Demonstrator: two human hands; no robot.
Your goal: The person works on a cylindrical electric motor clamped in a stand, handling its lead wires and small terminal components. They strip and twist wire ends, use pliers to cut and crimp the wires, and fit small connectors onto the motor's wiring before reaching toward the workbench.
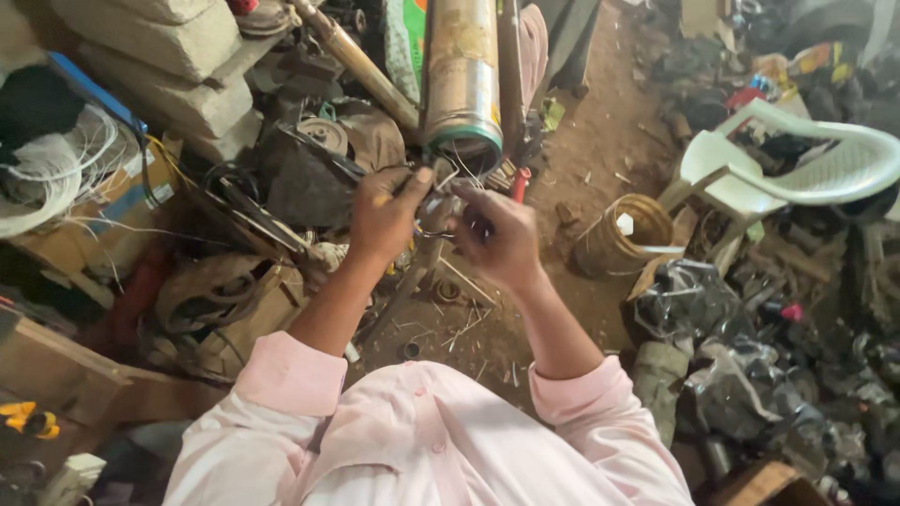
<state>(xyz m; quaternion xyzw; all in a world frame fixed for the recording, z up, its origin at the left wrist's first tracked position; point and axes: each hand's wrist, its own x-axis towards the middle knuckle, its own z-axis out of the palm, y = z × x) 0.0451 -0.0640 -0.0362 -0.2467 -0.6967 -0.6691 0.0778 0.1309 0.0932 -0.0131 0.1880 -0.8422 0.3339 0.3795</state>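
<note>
Left hand and right hand at frame centre, both pinched closed on thin wires, wires trailing from metal cylinder's lower end just above the hands, white plastic chair upper right.

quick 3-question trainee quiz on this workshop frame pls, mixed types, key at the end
1. True or false: both the left hand and the right hand are raised at the lower end of the metal cylinder.
2. What lies on the right of the view? A) a white plastic chair tipped on its side B) a blue ladder C) a red bucket
3. Fill in: the person's rolled-up sleeves are ____ in colour.

Key: 1 true; 2 A; 3 pink
</note>
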